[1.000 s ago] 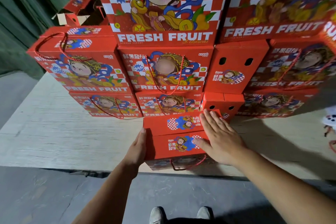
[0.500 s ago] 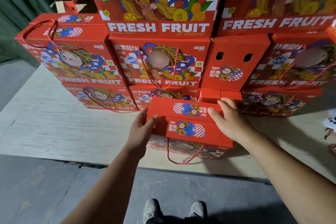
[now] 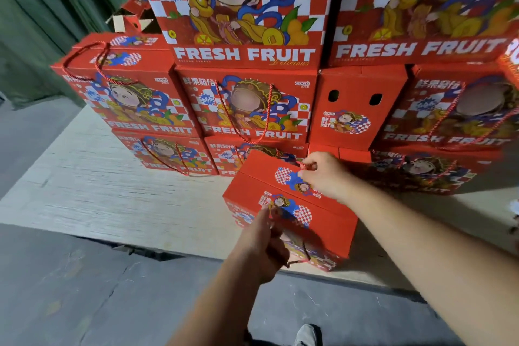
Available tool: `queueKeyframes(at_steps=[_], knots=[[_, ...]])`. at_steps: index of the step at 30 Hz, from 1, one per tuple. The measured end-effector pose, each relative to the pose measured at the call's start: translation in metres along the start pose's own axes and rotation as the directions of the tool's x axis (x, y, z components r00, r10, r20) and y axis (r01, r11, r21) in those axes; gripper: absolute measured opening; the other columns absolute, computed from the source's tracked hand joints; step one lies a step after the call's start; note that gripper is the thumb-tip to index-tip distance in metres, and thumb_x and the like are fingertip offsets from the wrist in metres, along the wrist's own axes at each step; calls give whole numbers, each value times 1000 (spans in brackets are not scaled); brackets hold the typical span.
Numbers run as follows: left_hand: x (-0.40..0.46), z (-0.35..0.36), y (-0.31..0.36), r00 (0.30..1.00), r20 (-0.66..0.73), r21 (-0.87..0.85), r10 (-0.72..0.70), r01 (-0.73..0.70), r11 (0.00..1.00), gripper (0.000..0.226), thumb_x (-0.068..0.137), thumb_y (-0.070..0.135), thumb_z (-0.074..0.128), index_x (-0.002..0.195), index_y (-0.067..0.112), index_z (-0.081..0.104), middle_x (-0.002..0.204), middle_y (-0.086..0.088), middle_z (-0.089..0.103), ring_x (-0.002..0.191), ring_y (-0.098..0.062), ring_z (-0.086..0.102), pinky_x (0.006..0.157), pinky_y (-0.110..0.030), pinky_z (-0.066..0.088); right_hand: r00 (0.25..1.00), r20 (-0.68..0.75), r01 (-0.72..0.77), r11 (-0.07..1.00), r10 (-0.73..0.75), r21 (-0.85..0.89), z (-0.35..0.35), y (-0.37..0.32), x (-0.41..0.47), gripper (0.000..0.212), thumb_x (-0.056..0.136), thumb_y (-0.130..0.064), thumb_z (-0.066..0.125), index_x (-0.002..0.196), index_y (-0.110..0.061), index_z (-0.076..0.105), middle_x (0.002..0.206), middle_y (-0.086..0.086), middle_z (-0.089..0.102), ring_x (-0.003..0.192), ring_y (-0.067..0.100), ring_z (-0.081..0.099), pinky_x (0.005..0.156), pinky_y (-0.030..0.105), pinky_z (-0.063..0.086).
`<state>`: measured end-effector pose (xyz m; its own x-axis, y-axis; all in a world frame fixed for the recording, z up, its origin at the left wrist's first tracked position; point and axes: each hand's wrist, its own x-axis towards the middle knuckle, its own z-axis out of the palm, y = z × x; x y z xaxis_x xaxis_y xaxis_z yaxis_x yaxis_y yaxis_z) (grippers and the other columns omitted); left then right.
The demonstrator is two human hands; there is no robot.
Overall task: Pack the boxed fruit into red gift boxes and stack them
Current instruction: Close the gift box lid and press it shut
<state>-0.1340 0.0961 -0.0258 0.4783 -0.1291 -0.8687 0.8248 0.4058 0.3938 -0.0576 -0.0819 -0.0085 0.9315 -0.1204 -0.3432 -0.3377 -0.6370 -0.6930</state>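
A: Head view, entry. Red printed cardboard gift box (image 3: 292, 205) sits at 6 o'clock of the stacked wall of matching red boxes (image 3: 244, 104), on the pale plywood platform (image 3: 112, 196), skewed, long axis running roughly 10 to 4 o'clock.

B: Hands?

A: Right hand (image 3: 325, 174) at the box's far top edge, 1 o'clock, fingers pinching what looks like the red twisted cord handle (image 3: 302, 163). Left hand (image 3: 261, 247) at the near face, 7 o'clock, fingers curled; seemingly on the near cord, though blurred. Both touch the box.

B: Surfaces?

A: Glossy card, crisp folds, braided cord. Judgement: lift by the handles, square it, set it against the stack.
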Motion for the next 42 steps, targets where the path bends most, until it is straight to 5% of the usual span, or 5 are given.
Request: queueKeyframes(at_steps=[9, 12, 16, 32, 42], knots=[[-75, 60, 72, 792, 416, 260, 446, -574, 777, 60, 93, 71, 57, 113, 15, 65, 102, -12, 74, 84, -22, 70, 59, -29, 55, 936, 186, 162, 834, -299, 528, -8, -61, -96, 33, 99, -53, 53, 90, -31, 76, 96, 14, 76, 83, 17, 72, 81, 26, 59], [-90, 47, 81, 682, 528, 575, 506, -726, 378, 92, 86, 91, 44, 127, 13, 70, 123, -9, 72, 114, -24, 66, 92, -38, 50, 973, 116, 127, 882, -200, 453, -46, -76, -95, 31, 101, -41, 61, 84, -16, 68, 67, 11, 53, 66, 23, 49, 62, 27, 47], [-90, 7, 123, 229, 480, 600, 847, -790, -127, 55, 94, 78, 45, 114, 34, 71, 108, 19, 75, 96, 2, 70, 84, -35, 60, 988, -81, 155, 796, -133, 585, -79, -110, -91, 29, 96, -36, 70, 84, -10, 67, 62, -2, 41, 49, 12, 38, 44, 17, 36], [-21, -65, 92, 680, 357, 156, 641, -720, 676, 44, 89, 36, 81, 128, 19, 69, 115, -7, 79, 101, -15, 77, 74, -24, 62, 956, -251, 274, 775, -153, 570, -60, -169, -118, 36, 93, -38, 64, 65, -16, 67, 58, -2, 42, 46, 12, 41, 50, 26, 40], [-38, -81, 105, 626, 625, 239, 466, -722, 649, 69, 85, 49, 82, 146, 50, 49, 133, 18, 71, 122, -9, 69, 95, -24, 55, 946, -221, 319, 798, -237, 511, -53, -193, -118, 40, 100, -40, 59, 69, -16, 64, 52, -1, 42, 49, 15, 42, 65, 37, 42]])
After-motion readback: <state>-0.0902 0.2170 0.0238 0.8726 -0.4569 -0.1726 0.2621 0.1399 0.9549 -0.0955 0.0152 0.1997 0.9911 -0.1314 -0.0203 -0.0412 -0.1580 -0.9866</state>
